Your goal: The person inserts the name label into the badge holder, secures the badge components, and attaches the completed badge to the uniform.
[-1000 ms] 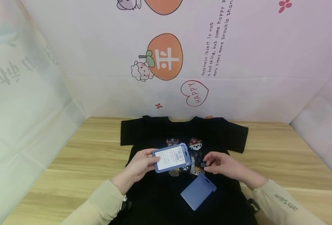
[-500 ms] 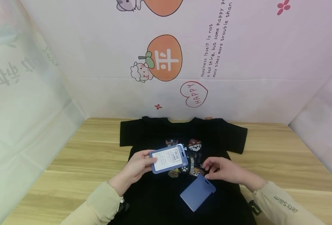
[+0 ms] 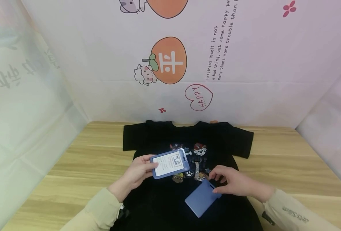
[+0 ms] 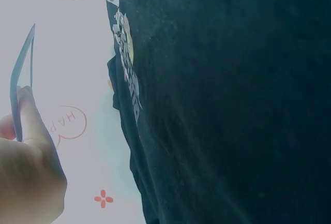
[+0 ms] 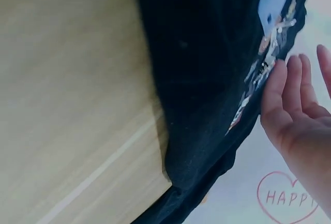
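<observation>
My left hand (image 3: 136, 174) grips a blue ID card holder (image 3: 170, 164) by its left end, thumb on the front. The holder has a white printed insert marked ID/IC CARD and a slot at its right end. In the left wrist view the holder (image 4: 19, 76) appears edge-on between thumb and fingers. A plain blue cover (image 3: 200, 199) with a slot lies slanted on a black T-shirt (image 3: 161, 205). Over its upper right corner is my right hand (image 3: 236, 181), fingers loosely bent. The right wrist view shows that hand (image 5: 300, 118) apart from the cover (image 5: 275, 2).
The T-shirt, with cartoon dog prints (image 3: 200, 149) on its chest, lies spread on a wood-grain table (image 3: 81, 163). A white printed sheet (image 3: 112, 64) hangs behind the table. Pale sheets (image 3: 29, 106) also stand at both sides.
My right hand has moved down toward me, from above the cover to over its slotted corner. The left hand has shifted slightly left with the card holder. The cover lies in place.
</observation>
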Available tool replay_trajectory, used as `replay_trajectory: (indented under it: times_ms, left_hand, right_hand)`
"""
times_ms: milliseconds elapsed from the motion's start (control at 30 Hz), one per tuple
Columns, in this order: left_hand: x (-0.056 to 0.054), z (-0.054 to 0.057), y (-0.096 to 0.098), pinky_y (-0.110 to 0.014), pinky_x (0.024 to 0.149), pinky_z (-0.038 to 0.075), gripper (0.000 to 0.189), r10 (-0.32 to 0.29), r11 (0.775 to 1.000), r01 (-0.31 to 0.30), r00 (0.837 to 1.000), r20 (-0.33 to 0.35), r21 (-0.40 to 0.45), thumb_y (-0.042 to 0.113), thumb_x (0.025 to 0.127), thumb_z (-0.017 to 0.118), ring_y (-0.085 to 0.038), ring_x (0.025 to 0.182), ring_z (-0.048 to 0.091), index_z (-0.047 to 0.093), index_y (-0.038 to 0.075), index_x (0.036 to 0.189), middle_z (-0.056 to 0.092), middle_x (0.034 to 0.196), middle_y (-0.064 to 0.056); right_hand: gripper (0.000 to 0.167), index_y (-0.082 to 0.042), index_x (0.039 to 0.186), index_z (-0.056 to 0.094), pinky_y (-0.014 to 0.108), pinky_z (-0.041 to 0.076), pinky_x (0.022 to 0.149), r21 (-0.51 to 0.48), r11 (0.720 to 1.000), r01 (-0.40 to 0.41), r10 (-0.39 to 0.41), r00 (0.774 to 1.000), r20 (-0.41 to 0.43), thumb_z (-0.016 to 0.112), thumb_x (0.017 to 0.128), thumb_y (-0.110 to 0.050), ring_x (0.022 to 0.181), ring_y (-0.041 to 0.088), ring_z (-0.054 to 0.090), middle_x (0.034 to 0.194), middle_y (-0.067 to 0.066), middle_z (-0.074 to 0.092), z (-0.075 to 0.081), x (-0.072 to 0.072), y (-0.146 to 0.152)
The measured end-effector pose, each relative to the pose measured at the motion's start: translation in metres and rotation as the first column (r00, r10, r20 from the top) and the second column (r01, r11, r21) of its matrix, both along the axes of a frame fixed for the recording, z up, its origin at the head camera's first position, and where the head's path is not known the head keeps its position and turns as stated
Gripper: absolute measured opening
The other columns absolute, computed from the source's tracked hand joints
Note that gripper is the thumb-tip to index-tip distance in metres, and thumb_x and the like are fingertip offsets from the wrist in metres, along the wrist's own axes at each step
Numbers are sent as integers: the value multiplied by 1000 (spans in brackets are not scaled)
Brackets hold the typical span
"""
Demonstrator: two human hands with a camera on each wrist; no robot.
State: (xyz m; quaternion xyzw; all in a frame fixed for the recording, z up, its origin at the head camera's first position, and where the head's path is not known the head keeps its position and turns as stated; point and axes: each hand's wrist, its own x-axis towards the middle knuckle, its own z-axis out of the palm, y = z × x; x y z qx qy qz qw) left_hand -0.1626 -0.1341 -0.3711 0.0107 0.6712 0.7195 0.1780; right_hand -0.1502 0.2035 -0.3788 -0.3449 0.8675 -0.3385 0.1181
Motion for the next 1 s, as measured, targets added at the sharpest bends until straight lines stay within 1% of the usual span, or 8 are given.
replay_trajectory:
  times_ms: [167, 300, 467, 600, 667, 733, 900, 1000]
  left_hand:
    - [1, -1, -7, -33, 84, 56, 40, -6, 1000, 6, 1000, -5, -5, 2, 96, 50, -16, 95, 66, 42, -9, 133, 60, 123, -23]
    - [2, -2, -12, -31, 84, 56, 41, -16, 1000, 16, 1000, 0, 0, 3, 96, 50, -15, 95, 66, 40, -10, 134, 61, 122, -21]
    - [2, -4, -16, -31, 84, 56, 41, -11, 1000, 11, 1000, 11, 2, 2, 96, 50, -15, 95, 66, 40, -10, 134, 62, 121, -20]
    - [2, -4, -18, -30, 83, 56, 41, -10, 1000, 10, 1000, 9, 5, 3, 96, 49, -15, 95, 66, 41, -10, 134, 62, 121, -20]
    - [3, -3, -19, -29, 82, 56, 42, -6, 1000, 6, 1000, 11, 12, 3, 96, 50, -14, 94, 66, 40, -11, 134, 63, 120, -19]
    - [4, -2, -20, -28, 81, 56, 43, -4, 1000, 4, 1000, 14, 18, 3, 96, 50, -14, 93, 66, 39, -11, 134, 64, 118, -18]
    - [6, -3, -21, -27, 80, 56, 44, -2, 1000, 2, 1000, 14, 29, 2, 95, 51, -12, 92, 66, 38, -12, 134, 66, 114, -14]
    - [6, -4, -22, -26, 79, 56, 44, 0, 999, 0, 1000, 11, 32, 1, 95, 51, -12, 91, 66, 38, -13, 134, 67, 113, -13]
  right_hand:
    - [33, -16, 112, 61, 32, 53, 85, 80, 997, -21, 28, 995, -95, 71, 85, -30, 104, 17, 53, 115, -1, 55, -2, 8, 0]
    - [39, -18, 120, 59, 35, 52, 90, 151, 987, -53, 82, 978, -191, 69, 85, -34, 112, 22, 49, 125, 3, 53, -5, 14, 0]
    - [45, -19, 128, 56, 34, 53, 89, 224, 964, -143, 205, 936, -285, 65, 88, -37, 116, 25, 47, 135, 9, 51, -9, 18, -3]
    - [47, -23, 133, 52, 42, 51, 92, 310, 932, -188, 294, 893, -341, 61, 90, -41, 122, 28, 48, 141, 8, 48, -12, 17, -6]
    - [48, -25, 134, 51, 46, 49, 94, 341, 920, -196, 320, 876, -362, 59, 91, -43, 125, 29, 47, 142, 7, 47, -15, 17, -8]
    - [47, -25, 134, 51, 48, 47, 95, 352, 913, -205, 336, 867, -367, 59, 91, -43, 126, 31, 46, 142, 8, 47, -16, 17, -9]
    - [45, -25, 133, 52, 49, 47, 96, 357, 910, -211, 343, 867, -361, 59, 92, -41, 126, 32, 46, 142, 8, 48, -15, 18, -10]
    - [44, -25, 132, 53, 48, 47, 95, 362, 909, -209, 347, 860, -374, 60, 91, -40, 125, 32, 47, 141, 9, 49, -17, 17, -9]
